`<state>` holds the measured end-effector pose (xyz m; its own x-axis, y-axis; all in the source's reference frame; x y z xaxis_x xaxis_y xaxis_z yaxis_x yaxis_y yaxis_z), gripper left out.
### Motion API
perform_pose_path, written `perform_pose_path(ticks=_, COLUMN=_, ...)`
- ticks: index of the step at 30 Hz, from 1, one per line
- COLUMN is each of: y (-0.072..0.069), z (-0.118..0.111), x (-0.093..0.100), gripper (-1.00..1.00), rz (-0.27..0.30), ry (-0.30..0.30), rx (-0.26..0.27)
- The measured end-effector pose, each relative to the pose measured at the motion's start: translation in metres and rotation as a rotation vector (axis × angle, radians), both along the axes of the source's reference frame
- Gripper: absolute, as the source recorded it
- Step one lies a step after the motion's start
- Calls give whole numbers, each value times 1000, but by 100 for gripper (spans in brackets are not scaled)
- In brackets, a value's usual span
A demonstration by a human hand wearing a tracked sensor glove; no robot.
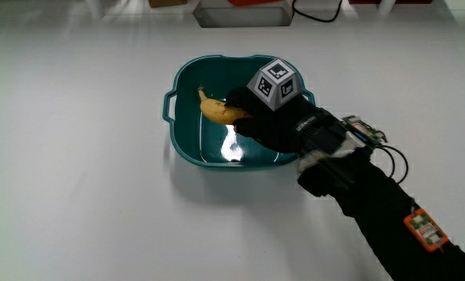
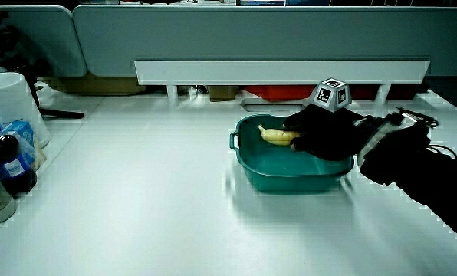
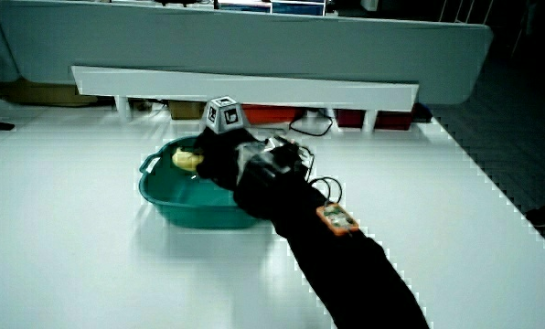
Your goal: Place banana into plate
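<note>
A yellow banana [image 1: 215,111] lies inside a teal basin-like plate [image 1: 187,146] with small handles. The hand [image 1: 252,117] reaches into the basin and its fingers are curled around the banana's end nearer the forearm. The patterned cube [image 1: 276,83] sits on the back of the hand. The banana [image 2: 275,136] and the basin [image 2: 274,175] show in a side view, with the hand [image 2: 309,132] over the basin. From another angle the banana [image 3: 187,158] peeks out beside the hand [image 3: 214,153] above the basin's rim [image 3: 163,197].
A white shelf strip [image 2: 282,72] runs along the low partition. White and blue containers [image 2: 10,130] stand at the table's edge in a side view. A black cable [image 1: 318,13] and a white box [image 1: 243,12] lie farther from the person than the basin.
</note>
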<state>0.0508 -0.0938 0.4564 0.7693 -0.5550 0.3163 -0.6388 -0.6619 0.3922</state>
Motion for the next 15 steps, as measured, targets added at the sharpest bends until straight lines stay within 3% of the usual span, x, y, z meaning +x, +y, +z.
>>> perform_pose_path(ticks=2, y=-1, z=5, x=-2, gripper=0, rz=3, ry=6, rx=8)
perform_pose_path(ticks=9, y=-1, z=41, x=-12, gripper=0, rz=-9, ry=64, rx=-76)
perform_pose_path(ticks=15, y=0, z=58, x=-18, gripper=0, rz=-8, ry=107, rx=-94)
